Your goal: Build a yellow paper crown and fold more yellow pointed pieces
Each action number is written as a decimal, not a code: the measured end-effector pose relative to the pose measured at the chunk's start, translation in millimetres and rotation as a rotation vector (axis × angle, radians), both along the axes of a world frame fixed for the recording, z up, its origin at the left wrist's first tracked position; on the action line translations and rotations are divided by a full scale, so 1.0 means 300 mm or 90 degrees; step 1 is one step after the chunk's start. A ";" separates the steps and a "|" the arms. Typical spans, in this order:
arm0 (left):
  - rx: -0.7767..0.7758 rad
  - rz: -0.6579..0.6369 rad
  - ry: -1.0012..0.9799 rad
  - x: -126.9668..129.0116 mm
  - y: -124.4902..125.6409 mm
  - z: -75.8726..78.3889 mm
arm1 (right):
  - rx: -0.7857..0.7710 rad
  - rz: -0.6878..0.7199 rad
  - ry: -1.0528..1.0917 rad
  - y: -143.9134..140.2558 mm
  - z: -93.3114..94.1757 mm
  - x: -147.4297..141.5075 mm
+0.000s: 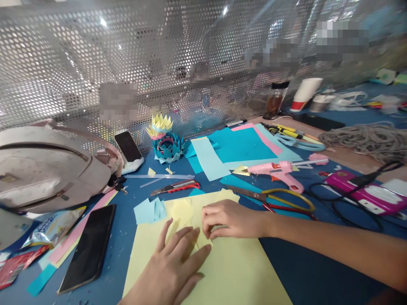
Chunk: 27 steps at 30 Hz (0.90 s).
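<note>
A large pale yellow sheet of paper (pixel 241 275) lies before me on the blue table. My left hand (pixel 174 267) rests on it with fingers spread, the fingertips touching a small yellow paper piece (pixel 203 242). My right hand (pixel 227 220) is closed in a pinch at the far edge of that same piece, partly hiding it. More small yellow pieces (pixel 182 210) lie just beyond my left fingers. Light blue paper squares (pixel 149 210) overlap the sheet's upper left corner. Scissors (pixel 270 197) with yellow and red handles lie beyond my right forearm.
A pink glue gun (pixel 276 170), a red utility knife (pixel 176 187) and blue sheets (pixel 248 144) lie farther back. Folded paper flowers (pixel 168 146) stand near the perforated metal screen (pixel 143 67). At left are a backpack (pixel 47 169) and a black phone (pixel 89 245); at right, a magenta power strip (pixel 365 192).
</note>
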<state>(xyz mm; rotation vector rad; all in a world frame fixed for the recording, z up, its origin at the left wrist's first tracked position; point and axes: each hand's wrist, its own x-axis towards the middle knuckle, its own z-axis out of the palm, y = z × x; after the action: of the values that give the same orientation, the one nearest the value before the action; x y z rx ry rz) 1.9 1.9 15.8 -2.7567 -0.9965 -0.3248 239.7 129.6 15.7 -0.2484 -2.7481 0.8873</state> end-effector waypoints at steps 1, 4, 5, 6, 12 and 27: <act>0.005 0.003 -0.001 0.001 0.000 0.002 | 0.004 -0.008 -0.008 -0.002 0.000 -0.002; 0.033 0.010 -0.015 0.008 0.000 0.001 | 0.015 -0.029 -0.025 -0.009 0.000 -0.008; 0.041 0.006 -0.024 0.011 -0.001 -0.001 | 0.016 -0.037 -0.030 -0.011 0.000 -0.010; 0.046 -0.004 -0.031 0.014 -0.001 -0.005 | 0.016 -0.045 -0.034 -0.014 0.001 -0.012; 0.048 -0.026 -0.032 0.039 -0.011 -0.032 | 0.017 -0.073 -0.063 -0.025 0.011 -0.019; 0.077 0.004 -0.027 0.073 -0.012 -0.047 | 0.071 -0.033 -0.057 -0.012 0.004 -0.020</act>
<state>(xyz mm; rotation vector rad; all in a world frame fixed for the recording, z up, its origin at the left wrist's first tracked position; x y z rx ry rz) 23.8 -1.6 1.6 -2.6475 -0.9617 -0.4301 233.7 126.1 16.8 -0.3437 -2.8475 0.7243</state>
